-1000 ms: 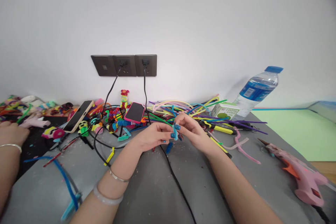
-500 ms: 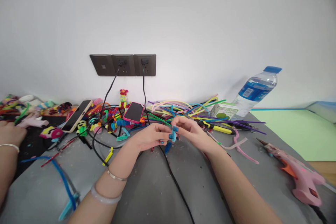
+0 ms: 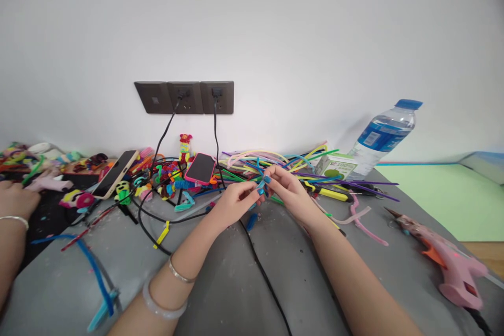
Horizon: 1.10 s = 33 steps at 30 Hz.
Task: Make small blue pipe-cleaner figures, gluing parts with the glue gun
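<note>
At the middle of the table, both my hands meet over a short light blue pipe cleaner [image 3: 260,185], largely covered by the fingers. My left hand [image 3: 239,200] pinches it between thumb and fingers from the left. From the right, my right hand [image 3: 286,189] grips its upper part with thumb and forefinger. Just below the hands a small dark blue fuzzy piece [image 3: 252,221] lies on the table beside a black cable [image 3: 262,268]. Behind the hands spreads a heap of coloured pipe cleaners [image 3: 255,160].
A pink glue gun [image 3: 452,268] lies at the right. A water bottle [image 3: 384,136] leans near a small box [image 3: 334,166]. Two phones [image 3: 200,168] and small fuzzy figures [image 3: 123,192] crowd the left back. Another person's hand [image 3: 18,199] rests at the far left.
My left hand has turned and shifted slightly right and up, its fingers now closer to the right hand. The light blue pipe cleaner is tilted differently and more covered.
</note>
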{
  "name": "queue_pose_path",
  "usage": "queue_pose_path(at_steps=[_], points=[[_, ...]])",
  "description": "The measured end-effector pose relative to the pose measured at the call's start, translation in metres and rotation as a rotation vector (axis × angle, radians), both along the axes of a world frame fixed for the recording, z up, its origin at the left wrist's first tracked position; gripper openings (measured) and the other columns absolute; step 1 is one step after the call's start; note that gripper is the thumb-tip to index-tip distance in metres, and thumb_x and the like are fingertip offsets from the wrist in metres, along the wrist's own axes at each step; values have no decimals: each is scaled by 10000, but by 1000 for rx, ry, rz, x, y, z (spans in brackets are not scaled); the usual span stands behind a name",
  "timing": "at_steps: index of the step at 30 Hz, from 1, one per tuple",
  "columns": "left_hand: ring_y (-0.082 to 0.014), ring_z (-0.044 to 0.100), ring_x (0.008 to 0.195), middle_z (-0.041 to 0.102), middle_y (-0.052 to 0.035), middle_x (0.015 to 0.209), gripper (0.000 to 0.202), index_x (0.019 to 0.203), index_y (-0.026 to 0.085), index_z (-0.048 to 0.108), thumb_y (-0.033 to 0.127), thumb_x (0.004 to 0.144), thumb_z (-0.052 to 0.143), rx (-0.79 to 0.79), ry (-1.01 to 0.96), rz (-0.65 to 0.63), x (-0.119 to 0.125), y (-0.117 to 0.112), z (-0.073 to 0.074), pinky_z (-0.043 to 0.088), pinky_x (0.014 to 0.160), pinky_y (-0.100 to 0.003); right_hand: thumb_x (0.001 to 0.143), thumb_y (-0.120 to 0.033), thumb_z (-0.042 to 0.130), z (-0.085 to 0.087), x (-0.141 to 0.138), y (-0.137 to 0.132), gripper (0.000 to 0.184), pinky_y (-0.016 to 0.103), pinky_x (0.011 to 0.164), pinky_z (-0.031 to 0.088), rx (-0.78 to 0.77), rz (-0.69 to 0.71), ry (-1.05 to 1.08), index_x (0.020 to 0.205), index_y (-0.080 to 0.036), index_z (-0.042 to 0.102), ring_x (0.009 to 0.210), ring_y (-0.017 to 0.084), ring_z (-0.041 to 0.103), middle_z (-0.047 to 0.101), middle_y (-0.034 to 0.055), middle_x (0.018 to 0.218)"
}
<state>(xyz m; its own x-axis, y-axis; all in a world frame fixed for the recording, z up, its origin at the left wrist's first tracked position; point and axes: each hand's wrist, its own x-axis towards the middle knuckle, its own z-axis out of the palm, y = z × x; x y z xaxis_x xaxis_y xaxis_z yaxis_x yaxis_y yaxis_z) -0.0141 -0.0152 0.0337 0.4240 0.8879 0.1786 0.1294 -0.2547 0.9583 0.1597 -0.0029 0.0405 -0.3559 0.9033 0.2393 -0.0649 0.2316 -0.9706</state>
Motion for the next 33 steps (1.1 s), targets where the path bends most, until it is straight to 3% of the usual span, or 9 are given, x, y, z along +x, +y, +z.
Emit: queue_pose_path(at_steps=[10, 16, 20, 24, 28, 33], points=[[-194, 600, 738, 701, -65, 761, 293, 771, 161, 730, 362, 892, 556, 34, -2, 49, -1, 1, 2, 426, 690, -260, 862, -520, 640, -2, -1, 1, 340, 253, 578, 403, -10, -24, 44, 854, -201, 521, 609, 118, 470, 488, -29, 684], [-173, 564, 687, 672, -48, 719, 243, 694, 162, 694, 321, 854, 604, 20, -12, 78, 1, -1, 5, 387, 640, -245, 845, -539, 652, -2, -3, 2, 359, 250, 567, 427, -7, -38, 51, 831, -201, 534, 601, 119, 486, 501, -27, 667], [-167, 537, 646, 647, -42, 681, 253, 690, 159, 678, 317, 864, 585, 34, 47, 96, 2, -2, 1, 360, 608, -249, 834, -536, 660, -3, -4, 3, 354, 254, 559, 433, 22, -66, 24, 811, -203, 544, 592, 120, 495, 512, -26, 665], [-174, 557, 659, 678, -57, 732, 268, 796, 153, 691, 351, 897, 542, 51, 70, 71, 3, -2, -5, 352, 597, -251, 848, -515, 651, -3, -4, 2, 340, 270, 568, 455, 25, -3, -10, 774, -204, 538, 581, 127, 538, 559, -15, 663], [-169, 579, 635, 709, -61, 727, 324, 828, 154, 673, 363, 943, 454, 37, 126, 41, 3, -2, -3, 357, 590, -246, 840, -504, 660, -4, -3, 2, 329, 270, 570, 448, 32, -12, -51, 780, -194, 565, 580, 131, 550, 562, -15, 650], [-170, 596, 661, 722, -48, 682, 339, 763, 164, 642, 322, 959, 415, 77, 173, 39, 2, -2, -1, 394, 687, -250, 811, -500, 682, -4, -1, 4, 331, 272, 606, 440, -31, -32, -50, 782, -178, 612, 621, 137, 562, 586, -3, 675]])
